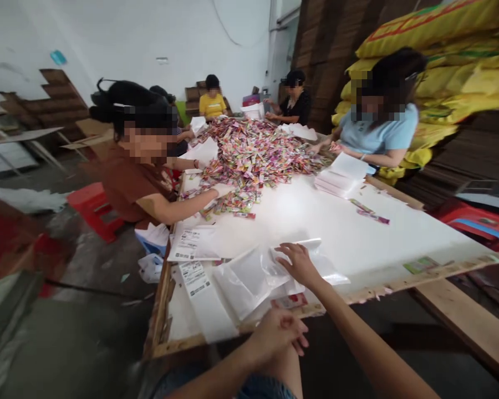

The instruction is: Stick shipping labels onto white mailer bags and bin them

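Note:
My right hand (pixel 297 264) reaches over the near edge of the white table (pixel 311 213), fingers apart, above clear plastic bags (pixel 249 277) that lie flat and overlapping. It holds nothing. My left hand (pixel 279 331) is above my knee, just off the table edge, with its fingers curled; whether anything is inside them is hidden. Printed white sheets (pixel 194 243) lie left of the bags, with a labelled strip hanging toward the near edge. Beyond, a large heap of small colourful packets (pixel 258 152) covers the far part of the table.
Several people sit around the table, a person in brown (pixel 139 177) at left and a person in light blue (pixel 378 130) at right. A stack of white bags (pixel 341 174) and loose packets lie at right. Red stools (pixel 93 205) and yellow sacks (pixel 461 83) stand around.

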The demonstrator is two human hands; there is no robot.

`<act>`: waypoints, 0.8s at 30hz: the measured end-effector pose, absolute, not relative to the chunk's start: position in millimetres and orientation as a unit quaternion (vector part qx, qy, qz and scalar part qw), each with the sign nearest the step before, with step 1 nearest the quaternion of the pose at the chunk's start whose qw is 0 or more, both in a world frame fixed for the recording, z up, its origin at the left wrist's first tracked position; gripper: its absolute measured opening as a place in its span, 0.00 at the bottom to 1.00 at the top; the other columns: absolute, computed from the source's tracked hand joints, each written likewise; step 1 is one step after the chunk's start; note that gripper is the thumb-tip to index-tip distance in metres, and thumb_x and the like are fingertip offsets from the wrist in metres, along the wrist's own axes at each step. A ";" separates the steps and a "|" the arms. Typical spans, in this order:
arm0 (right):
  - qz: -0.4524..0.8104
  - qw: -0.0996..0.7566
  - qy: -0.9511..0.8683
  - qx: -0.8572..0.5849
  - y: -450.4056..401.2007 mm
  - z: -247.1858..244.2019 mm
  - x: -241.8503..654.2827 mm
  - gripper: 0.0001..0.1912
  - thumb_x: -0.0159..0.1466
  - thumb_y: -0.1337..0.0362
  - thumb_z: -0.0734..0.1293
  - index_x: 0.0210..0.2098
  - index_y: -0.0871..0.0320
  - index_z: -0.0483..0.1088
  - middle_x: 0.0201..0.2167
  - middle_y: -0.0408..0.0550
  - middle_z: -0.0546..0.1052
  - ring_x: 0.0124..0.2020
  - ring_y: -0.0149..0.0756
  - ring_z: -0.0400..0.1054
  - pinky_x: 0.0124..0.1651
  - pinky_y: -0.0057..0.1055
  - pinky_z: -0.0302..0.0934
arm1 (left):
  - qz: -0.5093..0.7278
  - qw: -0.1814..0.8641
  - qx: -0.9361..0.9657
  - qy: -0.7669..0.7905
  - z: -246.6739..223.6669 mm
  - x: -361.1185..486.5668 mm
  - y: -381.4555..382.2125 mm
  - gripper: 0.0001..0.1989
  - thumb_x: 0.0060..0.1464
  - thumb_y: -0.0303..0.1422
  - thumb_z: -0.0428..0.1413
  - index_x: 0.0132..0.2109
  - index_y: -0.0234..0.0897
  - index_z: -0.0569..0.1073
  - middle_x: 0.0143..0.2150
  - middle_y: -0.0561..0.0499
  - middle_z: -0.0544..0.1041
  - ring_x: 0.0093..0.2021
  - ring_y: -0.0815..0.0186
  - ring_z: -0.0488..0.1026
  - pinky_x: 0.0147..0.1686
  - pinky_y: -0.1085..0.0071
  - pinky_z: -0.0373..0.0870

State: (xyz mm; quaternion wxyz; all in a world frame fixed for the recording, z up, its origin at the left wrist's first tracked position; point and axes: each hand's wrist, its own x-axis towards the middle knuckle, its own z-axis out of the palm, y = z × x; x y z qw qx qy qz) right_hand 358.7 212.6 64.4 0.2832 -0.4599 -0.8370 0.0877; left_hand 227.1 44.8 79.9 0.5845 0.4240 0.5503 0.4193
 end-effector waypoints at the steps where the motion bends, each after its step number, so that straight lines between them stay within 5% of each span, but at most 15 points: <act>1: 0.088 0.280 -0.844 -0.449 203.7 59.0 349.8 0.17 0.65 0.54 0.62 0.50 0.51 0.72 0.53 0.53 0.73 0.55 0.45 0.65 0.61 0.47 0.48 | 0.424 0.568 0.436 0.555 83.5 209.6 39.8 0.10 0.42 0.41 0.63 0.23 0.40 0.76 0.22 0.43 0.77 0.23 0.57 0.75 0.30 0.57 0.75; 4: 0.092 0.271 -0.844 -0.454 182.6 44.7 326.2 0.22 0.63 0.50 0.64 0.54 0.51 0.69 0.57 0.54 0.69 0.58 0.47 0.61 0.61 0.47 0.49 | 0.501 0.428 0.405 0.634 82.8 138.7 34.2 0.08 0.43 0.36 0.60 0.33 0.38 0.75 0.36 0.43 0.79 0.43 0.53 0.75 0.51 0.53 0.68; 7: 0.115 0.243 -0.844 -0.464 169.9 29.1 310.3 0.24 0.63 0.52 0.64 0.56 0.51 0.67 0.58 0.54 0.68 0.60 0.46 0.60 0.62 0.49 0.47 | 0.573 0.324 0.308 0.687 68.2 68.6 40.9 0.24 0.45 0.35 0.58 0.51 0.36 0.68 0.57 0.39 0.71 0.59 0.52 0.65 0.60 0.53 0.59; 12: 0.127 0.246 -0.833 -0.480 156.7 16.2 296.1 0.21 0.63 0.56 0.63 0.55 0.53 0.66 0.56 0.54 0.69 0.59 0.46 0.61 0.64 0.52 0.43 | 0.613 0.379 0.235 0.652 38.6 16.1 56.5 0.17 0.41 0.36 0.58 0.40 0.33 0.72 0.44 0.36 0.78 0.43 0.52 0.77 0.41 0.58 0.73; 17: 0.126 0.285 -0.833 -0.457 157.9 43.1 236.1 0.21 0.61 0.58 0.66 0.53 0.55 0.67 0.52 0.56 0.70 0.54 0.48 0.64 0.58 0.45 0.56 | 0.653 0.404 0.224 0.600 22.5 7.9 57.7 0.18 0.34 0.37 0.62 0.36 0.35 0.74 0.36 0.41 0.81 0.39 0.55 0.78 0.42 0.61 0.73; 24: 0.141 0.236 -0.866 -0.418 186.9 59.9 98.7 0.47 0.49 0.67 0.74 0.65 0.56 0.54 0.66 0.61 0.57 0.63 0.59 0.54 0.58 0.50 0.56 | 0.659 0.402 0.249 0.585 14.9 -3.3 56.0 0.22 0.24 0.46 0.66 0.29 0.39 0.75 0.29 0.42 0.80 0.37 0.49 0.78 0.43 0.55 0.72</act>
